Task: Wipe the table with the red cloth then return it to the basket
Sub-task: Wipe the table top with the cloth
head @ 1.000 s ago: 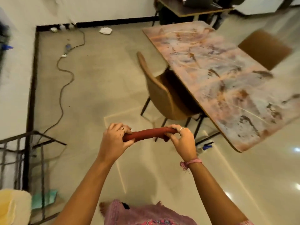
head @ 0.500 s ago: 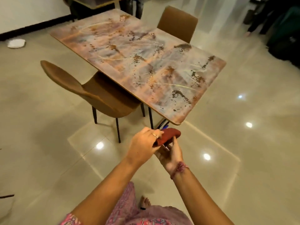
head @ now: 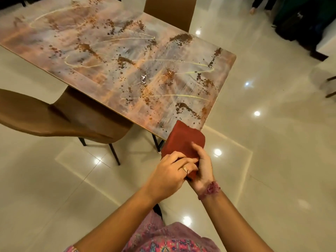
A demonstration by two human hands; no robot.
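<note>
The red cloth [head: 181, 140] is folded into a flat pad and held in the air just below the near corner of the table [head: 112, 57]. My left hand [head: 169, 174] grips its lower end with thumb and fingers. My right hand [head: 202, 168] holds the cloth from the right side, fingers pressed on its face. The table top is mottled rust, grey and orange, with a small shiny scrap near its middle. The basket is out of view.
A brown chair [head: 60, 119] is tucked under the table's left side. Another brown chair [head: 169, 11] stands at the far side. Dark bags and furniture [head: 305, 22] sit at the upper right. Glossy tiled floor [head: 263, 142] surrounds the table.
The view has swung from the floor and basket corner toward the table and come closer. The cloth went from a stretched roll between both hands to a folded pad held near the table corner.
</note>
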